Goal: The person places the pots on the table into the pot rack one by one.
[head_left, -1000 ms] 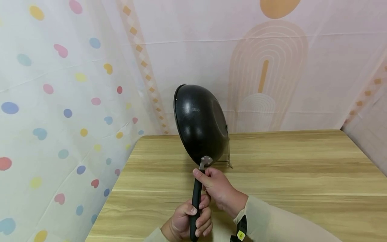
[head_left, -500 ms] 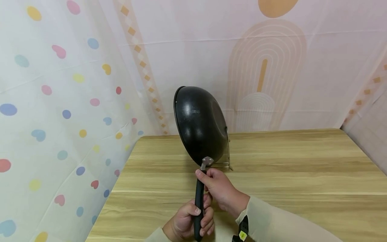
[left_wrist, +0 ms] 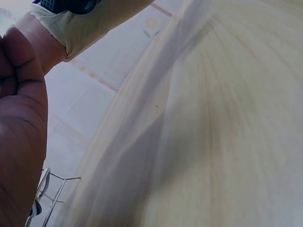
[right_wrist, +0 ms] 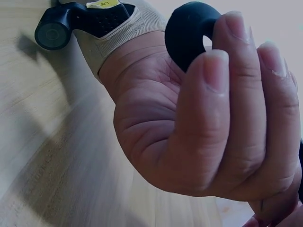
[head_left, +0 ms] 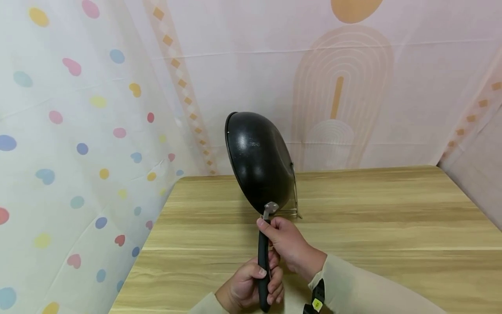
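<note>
A black wok point(head_left: 260, 161) stands tipped on its side, rim to the left, its outer base to the right, in the head view. Behind its lower right side shows a wire rack point(head_left: 296, 192), mostly hidden by the wok. My right hand point(head_left: 290, 244) grips the top of the black handle point(head_left: 263, 270), thumb along it, just below the metal bracket point(head_left: 270, 207). Lower down, my left hand point(head_left: 251, 283) wraps its fingers around the handle. In the right wrist view the handle's end point(right_wrist: 187, 38), with a hole, pokes out from curled fingers. Part of the rack point(left_wrist: 57, 189) shows in the left wrist view.
A wood-grain table point(head_left: 384, 209) lies under the wok and both hands. A patterned cloth point(head_left: 243, 69) hangs along the back, and a dotted one point(head_left: 90, 183) along the left side.
The lower end of the handle has swung a little to the right, and both hands have shifted with it. The wok body has barely moved. Both hands keep their grip.
</note>
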Demonstrator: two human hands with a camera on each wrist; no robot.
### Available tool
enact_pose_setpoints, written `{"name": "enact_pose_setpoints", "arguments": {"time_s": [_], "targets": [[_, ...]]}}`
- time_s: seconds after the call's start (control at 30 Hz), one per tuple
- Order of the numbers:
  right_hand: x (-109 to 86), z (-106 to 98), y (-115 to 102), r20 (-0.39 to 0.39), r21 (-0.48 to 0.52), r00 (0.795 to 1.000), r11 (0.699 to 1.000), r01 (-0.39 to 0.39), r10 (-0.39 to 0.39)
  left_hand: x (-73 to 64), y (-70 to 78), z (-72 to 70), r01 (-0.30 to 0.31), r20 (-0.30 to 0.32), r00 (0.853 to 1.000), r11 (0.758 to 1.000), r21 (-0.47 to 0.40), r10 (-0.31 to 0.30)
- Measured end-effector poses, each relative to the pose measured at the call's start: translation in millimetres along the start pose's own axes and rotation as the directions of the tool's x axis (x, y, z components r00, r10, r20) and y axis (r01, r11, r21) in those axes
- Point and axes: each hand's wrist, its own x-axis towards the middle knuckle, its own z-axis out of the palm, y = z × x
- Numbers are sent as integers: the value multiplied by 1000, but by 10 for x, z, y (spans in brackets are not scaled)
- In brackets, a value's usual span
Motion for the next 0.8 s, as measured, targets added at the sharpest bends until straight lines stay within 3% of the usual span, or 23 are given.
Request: {"name": "enact_pose_setpoints", "arguments": {"time_s": [0.27, 0.4, 0.6, 0.73, 0.8], "targets": [[8, -36, 35, 48, 8, 999, 1000, -1, 1, -10, -1, -2, -8, -28, 1000, 1000, 2, 8], [0, -72, 55, 81, 34, 997, 999, -8, 5, -18, 7, -13, 18, -70, 997, 1000, -18, -19], [-42, -154, 72, 36, 15, 999, 1000, 2, -3, -24, 52, -3, 47, -156, 987, 999, -9, -47], [-82, -263, 81, -4, -12, 1000, 1000, 13, -13, -64, 118, -1, -12, -213, 977, 1000, -2, 11], [-105, -343, 78, -26, -36, 999, 999, 29, -30, -107, 159, -5, -51, -267, 962, 998, 22, 55]]}}
